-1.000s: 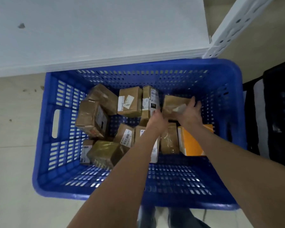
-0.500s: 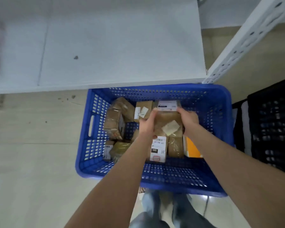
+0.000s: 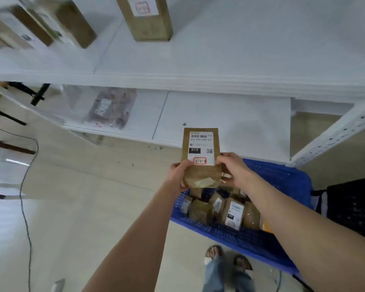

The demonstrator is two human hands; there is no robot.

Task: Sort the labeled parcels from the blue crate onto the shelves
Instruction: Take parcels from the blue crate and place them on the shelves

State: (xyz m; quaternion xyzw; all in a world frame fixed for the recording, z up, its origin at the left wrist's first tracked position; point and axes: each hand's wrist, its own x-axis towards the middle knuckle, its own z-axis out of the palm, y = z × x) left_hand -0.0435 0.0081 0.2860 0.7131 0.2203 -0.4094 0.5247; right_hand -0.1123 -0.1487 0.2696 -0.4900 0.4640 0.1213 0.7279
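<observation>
Item: blue crate, walls in a perforated grid. Above the blue crate, parcel in brown kraft; its white label bears a black barcode, a black block reading 010 in white, and a red-outlined box. Inside the blue crate, loose parcels brown with white labels. Beyond it, shelves white. Right of it, black crate, lattice-walled. Left of it, floor pale beige.

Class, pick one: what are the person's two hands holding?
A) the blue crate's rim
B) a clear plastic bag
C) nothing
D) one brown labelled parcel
D: the left hand and right hand both grip the lower half of the brown parcel, clear of the blue crate.
</observation>
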